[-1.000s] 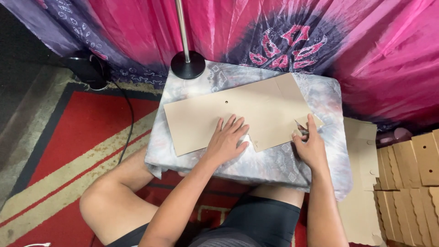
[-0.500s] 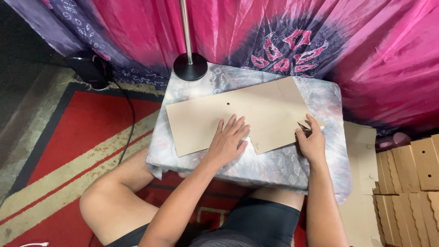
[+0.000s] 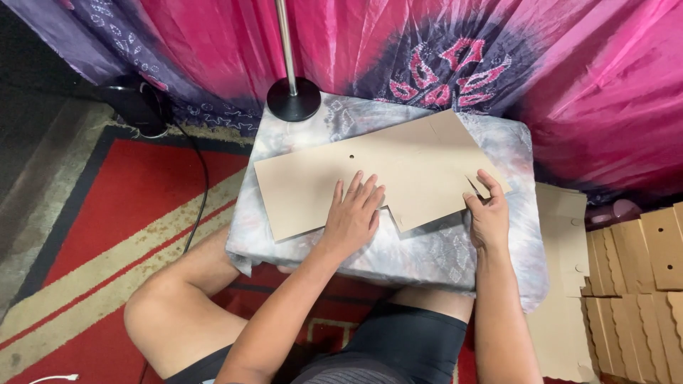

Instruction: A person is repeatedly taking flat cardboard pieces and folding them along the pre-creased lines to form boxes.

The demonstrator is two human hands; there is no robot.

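A flat, die-cut brown cardboard sheet (image 3: 398,167) lies across a low table draped in grey patterned cloth (image 3: 441,249). My left hand (image 3: 353,213) rests flat on the sheet's near edge, fingers spread and pointing away from me. My right hand (image 3: 488,210) pinches a small flap at the sheet's right end, by a notch cut in the edge. The sheet has a small round hole near its middle and a step cut out of its near side.
A black round lamp base (image 3: 293,98) with a metal pole stands at the table's far left corner. Pink and purple fabric (image 3: 498,50) hangs behind. Stacked cardboard blanks (image 3: 640,284) lie on the floor at the right. A red rug (image 3: 92,213) and black cable (image 3: 199,192) lie left.
The right hand has shifted slightly on the flap at the sheet's right end. The left hand stays pressed on the sheet.
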